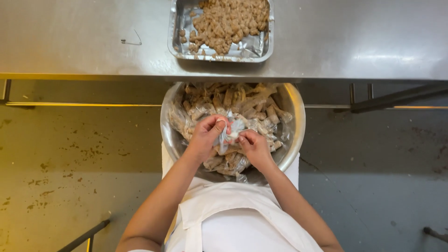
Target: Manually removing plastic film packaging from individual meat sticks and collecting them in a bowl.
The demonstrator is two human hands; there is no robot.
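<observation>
Head view, looking straight down; landmark is the round steel bowl, sitting in front of the person's white apron, just below the edge of the steel table; both hands meet over the centre of the bowl; left hand pinches one small clear plastic bag between thumb and fingers, closed on it; right hand is just beside it, fingertips closed on the same bag from the other side; the bag sits between the two hands, touching both, slightly nearer the left thumb; its long axis looks roughly upright in the frame, pointing from the person toward the table, though it is crumpled and I can't tell exactly; under the hands the bowl is piled with filled clear packets of brownish pieces; too many and too overlapped to count, easily more than a dozen; beyond the bowl, on the table, one foil tray holds loose brown chunks, mostly heaped toward its right side, foil bare at the near edge; left of the tray, well apart, one small bent wire piece on the table top; count: two hands, one bag held, one bowl, one tray
</observation>
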